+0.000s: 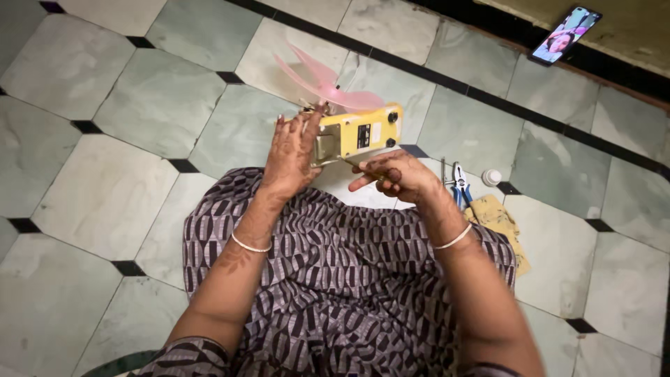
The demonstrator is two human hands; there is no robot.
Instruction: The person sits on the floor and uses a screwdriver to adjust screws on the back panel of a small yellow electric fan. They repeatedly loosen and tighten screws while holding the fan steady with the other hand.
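Head view, looking down over the lap of a seated person. A small yellow box-shaped plastic fan body [359, 131] with translucent pink blades [322, 78] is held above the knees, over a floor of pale green stone tiles [105, 195] with black inlaid corners. The fan body is gripped at its left end by the left hand [292, 155], whose fingers are wrapped round the casing and closed on it. A thin metal-tipped tool with a yellowish handle [363, 167], apparently a screwdriver, is pinched in the right hand [394, 176]; the fingers are closed together on the handle, and the tip is seen directed at the underside of the fan body, near a grey plate there. Whether the tip touches the plate cannot be told. A thin white bangle [455, 239] is worn on the right wrist. Blue-handled pliers [459, 185] are laid on the floor just right of the right hand, beside a small white cap-like object [491, 177] and a crumpled yellow-brown cloth [501, 227]. A lit phone [565, 35] is lying at the upper right, well apart.
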